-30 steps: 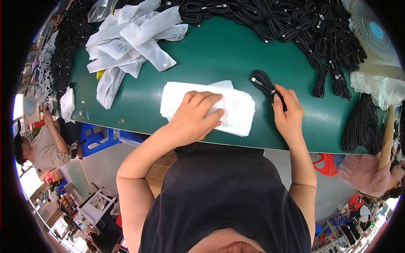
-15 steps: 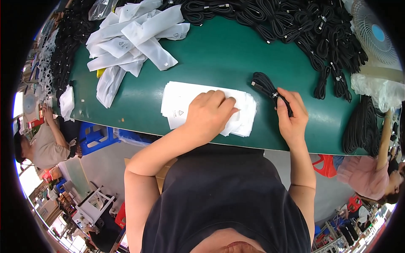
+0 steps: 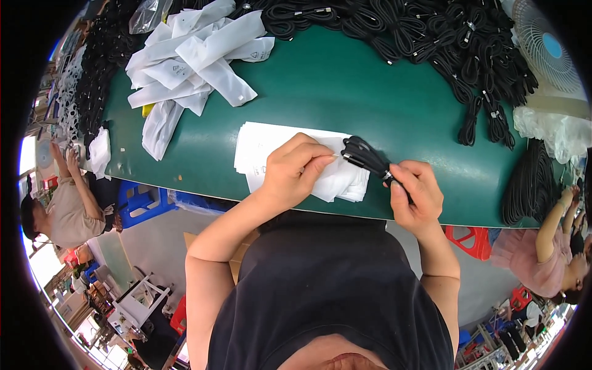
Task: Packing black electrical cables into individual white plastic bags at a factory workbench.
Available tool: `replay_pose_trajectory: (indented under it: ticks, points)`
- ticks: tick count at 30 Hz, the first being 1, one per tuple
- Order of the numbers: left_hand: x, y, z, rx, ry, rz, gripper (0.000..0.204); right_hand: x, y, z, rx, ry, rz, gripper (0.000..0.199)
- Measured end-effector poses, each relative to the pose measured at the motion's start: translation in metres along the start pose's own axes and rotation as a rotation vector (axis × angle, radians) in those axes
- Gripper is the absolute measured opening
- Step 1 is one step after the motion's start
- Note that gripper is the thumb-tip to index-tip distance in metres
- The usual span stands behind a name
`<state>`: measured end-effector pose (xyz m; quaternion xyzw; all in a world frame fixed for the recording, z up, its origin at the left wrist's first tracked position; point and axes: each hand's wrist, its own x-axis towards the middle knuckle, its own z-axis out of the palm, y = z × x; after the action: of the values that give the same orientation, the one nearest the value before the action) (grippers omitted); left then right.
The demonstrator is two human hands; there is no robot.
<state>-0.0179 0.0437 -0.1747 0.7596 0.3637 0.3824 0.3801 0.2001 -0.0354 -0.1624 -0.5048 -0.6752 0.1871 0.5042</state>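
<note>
A stack of flat white plastic bags (image 3: 253,148) lies at the table's front edge. Over it is my left hand (image 3: 296,169), thumb and forefinger pinched together at the edge of the top bag. My right hand (image 3: 416,196) is closed around the lower end of a coiled black cable (image 3: 367,155). The coil is tied, tilts up to the left, and its far end, with a metal plug, hangs above the right part of the stack close to my left fingertips.
At the back left lies a heap of filled white bags (image 3: 216,52). Many coiled black cables (image 3: 401,24) line the table's far and right edges. A fan (image 3: 549,46) and clear plastic bags (image 3: 549,132) are at the right. People sit at either side, one in a beige shirt (image 3: 74,206).
My right hand has brought the cable down and left, over the stack. My left hand has shifted slightly left, its fingers now pinching at the top bag's edge.
</note>
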Motion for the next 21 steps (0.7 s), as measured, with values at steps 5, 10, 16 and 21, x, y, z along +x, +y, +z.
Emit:
replay_pose_trajectory:
  ticks: [5,10,16,21]
  points:
    - [0.000,-0.004,-0.001,-0.109,0.051,-0.019,0.008,0.000,0.002,0.001,-0.044,-0.041,-0.141,0.024]
    - [-0.001,-0.001,0.000,-0.063,0.063,0.071,0.010,0.007,-0.014,0.004,0.047,-0.049,0.110,0.019]
    - [-0.002,-0.007,0.002,0.059,0.150,0.223,0.015,0.034,-0.030,-0.001,0.267,-0.182,0.478,0.014]
    - [0.002,-0.004,-0.002,0.170,0.163,0.290,0.016,0.049,-0.027,0.009,0.131,-0.195,0.357,0.012]
